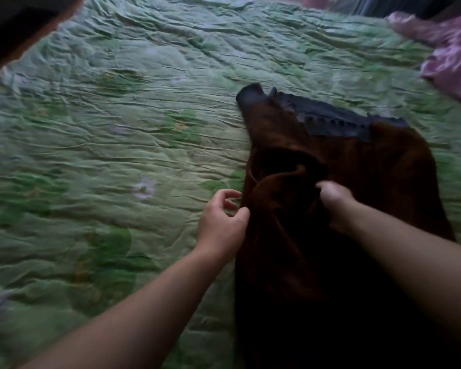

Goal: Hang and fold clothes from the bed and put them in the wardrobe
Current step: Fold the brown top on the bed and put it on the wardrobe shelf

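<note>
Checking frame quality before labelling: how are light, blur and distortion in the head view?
Head view: dim, no glare; the dark brown garment loses fold detail in shadow. Motion blur smears the green quilt and pink fabric at top right. Wide-angle bending shows at the edges. Left hand and right hand are soft but readable, both gripping the garment.

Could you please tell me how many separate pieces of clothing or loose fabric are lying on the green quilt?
2: a dark brown garment held by both hands at centre right, and a pink bundle at the far right edge. More may lie outside the view.
</note>
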Demonstrator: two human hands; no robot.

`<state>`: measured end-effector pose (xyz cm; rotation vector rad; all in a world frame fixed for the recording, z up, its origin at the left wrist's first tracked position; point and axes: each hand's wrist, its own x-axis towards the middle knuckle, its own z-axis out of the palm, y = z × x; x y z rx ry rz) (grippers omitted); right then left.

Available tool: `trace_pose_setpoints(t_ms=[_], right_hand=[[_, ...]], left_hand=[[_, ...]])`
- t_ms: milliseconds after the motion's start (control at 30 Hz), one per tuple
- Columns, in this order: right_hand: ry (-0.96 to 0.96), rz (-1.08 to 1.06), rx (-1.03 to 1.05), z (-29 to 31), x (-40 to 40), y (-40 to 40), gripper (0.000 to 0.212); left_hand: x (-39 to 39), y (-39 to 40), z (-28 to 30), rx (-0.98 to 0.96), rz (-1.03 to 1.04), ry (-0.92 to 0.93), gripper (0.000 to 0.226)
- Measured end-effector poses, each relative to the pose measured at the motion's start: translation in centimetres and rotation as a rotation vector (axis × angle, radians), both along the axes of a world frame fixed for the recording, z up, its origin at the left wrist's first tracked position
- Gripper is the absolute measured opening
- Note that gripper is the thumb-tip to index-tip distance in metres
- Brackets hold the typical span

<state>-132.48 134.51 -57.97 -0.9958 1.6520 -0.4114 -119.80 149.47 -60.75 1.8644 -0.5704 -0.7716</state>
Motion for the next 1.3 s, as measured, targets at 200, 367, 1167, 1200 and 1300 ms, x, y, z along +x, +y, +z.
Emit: trace_pose_setpoints(t_ms=[200, 367, 1167, 1200, 1300], right_hand=[[0.058, 0.213, 0.053, -1.9, -1.5, -0.8, 0.056], [-0.029, 0.321, 0.128, -1.9, -1.9, -1.3, 0.04], [-0.401, 0.538, 0.574, -2.4, 1.2, 4.1, 0.033], [-0.318, 0.553, 0.539, -2.8, 1.1, 3.8, 0.031], [-0.12, 0.671, 0.474, -2.8, 0.3, 2.1, 0.026]], left_hand=[[-0.5, -2.6, -2.1, 0.011, -0.256, -0.01, 0.048], [-0.1, -5.0, -1.4, -0.158, -0.381, -0.205, 0.069], [6.8, 0.1, -0.6, 0.214, -0.501, 0.059, 0.038], [7.4, 0.3, -1.3, 0.272, -0.485, 0.026, 0.033], [8.3, 0.6, -2.5, 0.411, -0.493, -0.146, 0.026]])
